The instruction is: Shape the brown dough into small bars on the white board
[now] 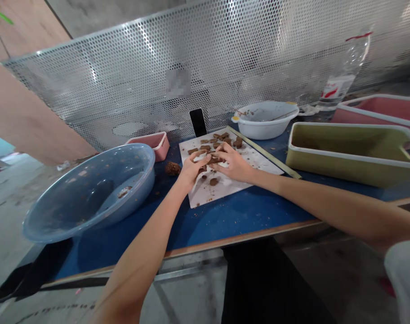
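Both hands meet over a white board [230, 186] on the blue table. My left hand [191, 167] is curled round the near left side of a piece of brown clay [216, 160]. From the right, my right hand [234, 164] grips the same piece, fingers bent over its top. The fingers cover much of it. Behind the hands lie several small brown clay blocks [206, 147] and a rounder lump [238, 142]. A flat round bit [213, 182] and crumbs are on the board in front. Left of the board sits a rough brown lump [173, 168].
A large blue basin [137, 198] stands at the left, with a small pink tub [162, 146] behind it. A phone [198, 122] leans against the perforated metal screen [131, 81]. To the right are a pale strip [265, 153], white basin [264, 130], green bin [340, 155] and plastic bottle [341, 76].
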The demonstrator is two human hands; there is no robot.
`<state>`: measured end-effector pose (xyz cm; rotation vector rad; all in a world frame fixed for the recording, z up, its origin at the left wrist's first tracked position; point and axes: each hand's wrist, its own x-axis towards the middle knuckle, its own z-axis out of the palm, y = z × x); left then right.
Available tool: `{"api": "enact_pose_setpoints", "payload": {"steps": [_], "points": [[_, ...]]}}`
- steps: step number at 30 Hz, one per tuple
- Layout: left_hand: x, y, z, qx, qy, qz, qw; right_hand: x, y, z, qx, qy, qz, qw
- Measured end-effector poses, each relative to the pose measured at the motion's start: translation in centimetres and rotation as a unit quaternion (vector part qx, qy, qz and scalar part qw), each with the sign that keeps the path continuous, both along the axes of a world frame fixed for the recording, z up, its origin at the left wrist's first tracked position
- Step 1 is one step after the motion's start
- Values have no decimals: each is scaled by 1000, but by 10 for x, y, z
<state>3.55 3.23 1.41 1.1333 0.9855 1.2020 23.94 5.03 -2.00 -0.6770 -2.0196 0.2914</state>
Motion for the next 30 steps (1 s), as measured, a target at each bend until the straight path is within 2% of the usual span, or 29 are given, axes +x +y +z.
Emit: {"api": "enact_pose_setpoints", "payload": {"steps": [6,15,21,25,30], "points": [[2,0,-1,2,9,7,1000,-1,0,1,4,-5,31,999],[6,-2,-5,-6,39,5,999,-3,2,2,-43,64,-30,997],[1,1,-4,6,38,5,999,0,-1,2,-59,16,-41,997],[-3,3,-4,18,40,-2,999,3,-1,6,-32,-19,-1,999],[-2,3,-6,41,53,6,998,2,-3,7,-34,-8,-3,999]]}}
